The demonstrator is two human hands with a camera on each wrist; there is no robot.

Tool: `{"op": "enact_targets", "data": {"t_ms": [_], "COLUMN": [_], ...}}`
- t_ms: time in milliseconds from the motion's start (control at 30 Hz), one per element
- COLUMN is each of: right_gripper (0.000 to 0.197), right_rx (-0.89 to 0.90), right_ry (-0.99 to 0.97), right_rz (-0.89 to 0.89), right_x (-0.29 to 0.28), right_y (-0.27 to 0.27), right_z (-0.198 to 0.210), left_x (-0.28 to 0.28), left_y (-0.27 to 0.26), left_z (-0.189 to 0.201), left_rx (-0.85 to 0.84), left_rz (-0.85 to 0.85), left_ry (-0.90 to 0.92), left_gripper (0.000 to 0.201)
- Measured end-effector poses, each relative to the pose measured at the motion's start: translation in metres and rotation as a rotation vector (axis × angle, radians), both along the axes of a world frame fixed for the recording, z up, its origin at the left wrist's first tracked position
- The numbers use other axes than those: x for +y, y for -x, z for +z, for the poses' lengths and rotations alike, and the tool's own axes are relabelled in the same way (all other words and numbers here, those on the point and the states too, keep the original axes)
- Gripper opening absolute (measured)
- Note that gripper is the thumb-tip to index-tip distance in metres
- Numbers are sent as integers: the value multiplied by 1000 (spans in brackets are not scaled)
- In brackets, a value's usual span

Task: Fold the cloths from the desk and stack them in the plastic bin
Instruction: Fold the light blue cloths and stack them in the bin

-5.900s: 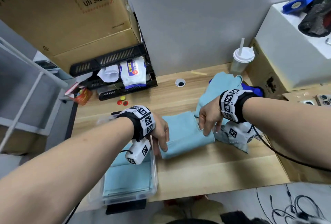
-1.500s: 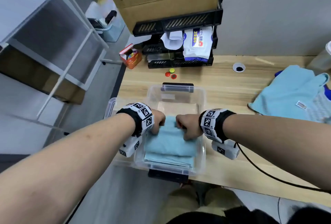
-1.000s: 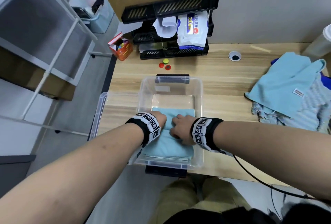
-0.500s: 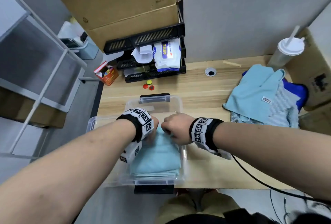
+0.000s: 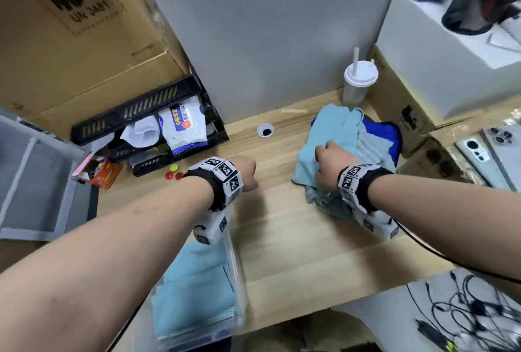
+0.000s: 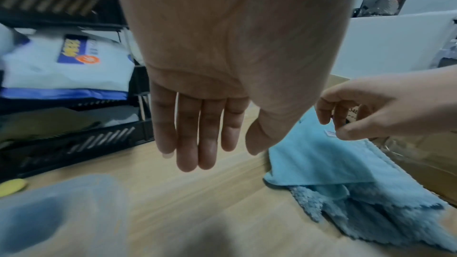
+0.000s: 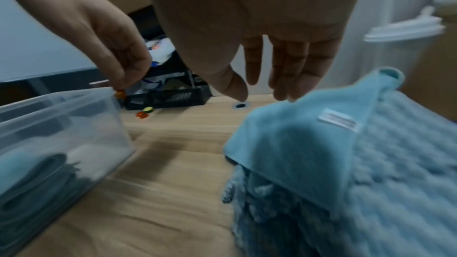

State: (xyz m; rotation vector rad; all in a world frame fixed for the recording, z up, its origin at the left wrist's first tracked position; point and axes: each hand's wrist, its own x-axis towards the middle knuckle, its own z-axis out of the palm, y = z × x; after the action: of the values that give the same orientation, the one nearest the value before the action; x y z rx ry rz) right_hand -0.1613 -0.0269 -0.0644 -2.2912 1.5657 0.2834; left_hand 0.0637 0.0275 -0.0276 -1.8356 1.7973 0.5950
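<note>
The clear plastic bin (image 5: 237, 264) sits at the desk's near left edge with folded light blue cloths (image 5: 194, 289) stacked inside; it is also in the right wrist view (image 7: 61, 120). A loose pile lies at the back right: a smooth light blue cloth (image 5: 329, 126) (image 7: 284, 144) (image 6: 321, 159) on top of a bumpy grey-blue cloth (image 5: 372, 148) and a dark blue one (image 5: 393, 137). My right hand (image 5: 324, 160) (image 7: 267, 93) hovers over the top cloth, fingers relaxed, gripping nothing. My left hand (image 5: 249, 174) (image 6: 207, 155) hangs above bare desk beyond the bin, fingers straight and empty.
A black tray rack (image 5: 146, 115) with a wipes pack (image 5: 183, 126) stands at the back left, small coloured discs (image 5: 173, 172) before it. A lidded cup with a straw (image 5: 359, 81) and cardboard boxes stand behind the pile. Phones (image 5: 485, 148) lie at the right, cables (image 5: 465, 309) below.
Both hands have left the bin, with the folded cloth staying inside. My right hand has moved right to the loose pile. My left hand has risen over the desk past the bin.
</note>
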Motion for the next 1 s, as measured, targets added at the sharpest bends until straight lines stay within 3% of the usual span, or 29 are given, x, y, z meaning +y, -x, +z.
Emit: {"op": "enact_targets", "data": {"t_ms": [133, 200, 400, 500, 567, 633, 733, 867, 1000], "right_gripper": [58, 61, 53, 27, 9, 10, 21, 14, 47], "right_rx": [22, -24, -142, -248, -409, -642, -904, -979, -1055], "right_ry": [-77, -120, -227, -210, -213, -221, -241, -383, -519], "right_rz": [-414, -597, -692, -666, -630, -568, -421, -202, -190], "right_x": [-12, -15, -19, -22, -21, -22, -27, -27, -37], "right_y": [29, 36, 48, 47, 40, 25, -1, -35, -56], "right_z": [-29, -41, -51, -45, -36, -21, 9, 60, 97], "left_x": [-15, -17, -16, -15, -15, -17, -18, -24, -29], "left_y": [24, 31, 47, 49, 49, 47, 44, 38, 20], "left_z": [-30, -43, -57, -54, -46, -34, -16, 23, 60], "left_rx": [24, 20, 35, 45, 47, 52, 108, 259, 234], "left_rz": [-36, -51, -83, -86, -67, -47, 15, 85, 73], "left_ry": [-71, -90, -127, -128, -100, -51, 60, 228, 403], "left_gripper": [13, 9, 5, 7, 7, 12, 41, 62, 60]}}
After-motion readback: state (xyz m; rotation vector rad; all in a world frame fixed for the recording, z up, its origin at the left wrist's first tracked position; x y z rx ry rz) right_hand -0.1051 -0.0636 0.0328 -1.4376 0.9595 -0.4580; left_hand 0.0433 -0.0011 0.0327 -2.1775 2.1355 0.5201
